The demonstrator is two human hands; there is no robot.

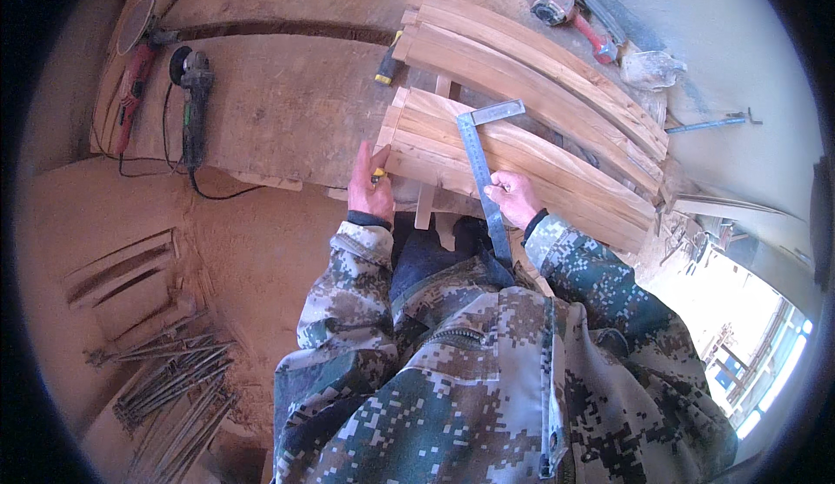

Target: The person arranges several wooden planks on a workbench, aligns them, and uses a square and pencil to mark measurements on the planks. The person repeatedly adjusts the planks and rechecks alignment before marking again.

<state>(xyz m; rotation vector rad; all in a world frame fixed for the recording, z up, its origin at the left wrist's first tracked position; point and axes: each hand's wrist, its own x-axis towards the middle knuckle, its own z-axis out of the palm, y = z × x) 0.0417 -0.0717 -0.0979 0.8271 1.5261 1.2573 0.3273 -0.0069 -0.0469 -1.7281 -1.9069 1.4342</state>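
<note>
Metal square (476,155) lies over the near wooden panel (557,190), toward its left end; the blade crosses the boards and runs past the near edge toward the person's body, the stock at the far end pointing right. Right hand (515,199): closed on the blade, thumb and fingers pinching it near the panel's near edge. Left hand (370,193): at the panel's left end, index finger extended, the other fingers curled around a small yellow item (378,174); it is mostly covered, so its kind cannot be told.

Near panel: several long boards side by side, slightly curved in this view. A narrow wooden crosspiece (424,206) sticks out from beneath it. Far panel (522,73): similar boards, beyond the near one, a gap between. Yellow-and-black tool (388,60) just beside its left end.

Workbench (287,93), left part: red grinder (132,97) and dark grinder (193,110), near each other, cords trailing over the front edge. Upper right: red-and-grey power tool (557,1), clear plastic container (652,71) near it. Floor, lower left: heap of long thin pieces (174,380).
</note>
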